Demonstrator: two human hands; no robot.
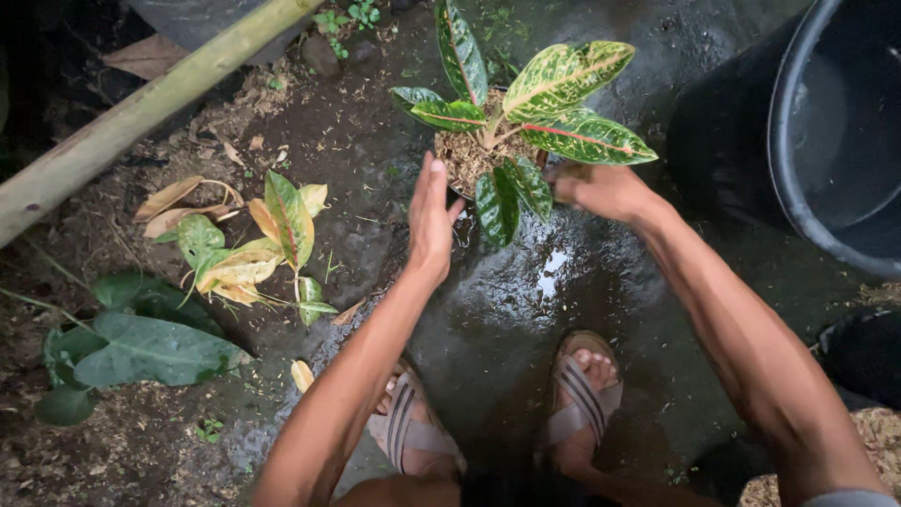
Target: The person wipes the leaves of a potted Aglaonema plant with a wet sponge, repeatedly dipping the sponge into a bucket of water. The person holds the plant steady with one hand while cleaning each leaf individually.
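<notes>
A thick bamboo pole [141, 111] is running from nine o'clock up toward twelve o'clock across the dirt. Below it, at eight o'clock, one broad dark green leaf [150, 349] is lying flat, and just right of that a single heap of cut leaves [246, 239], yellowed and green with red midribs, is resting on the soil.

Moving toward the centre, the left hand [430, 221] is standing open, fingers straight and together, its palm pressing against the left side of the potted plant [511, 117]. The plant is sitting on wet ground [526, 310] at twelve o'clock, its one pot mostly hidden under speckled green leaves with pink veins; brown husk fill is showing at the top. The right hand [601, 191] is curling against the pot's right side under the leaves; whether it is truly gripping the rim I cannot tell.

At six o'clock two feet in striped sandals [582, 394] are standing on the wet patch. At three o'clock one large black bucket [826, 131] is sitting, cut off by the edge.
</notes>
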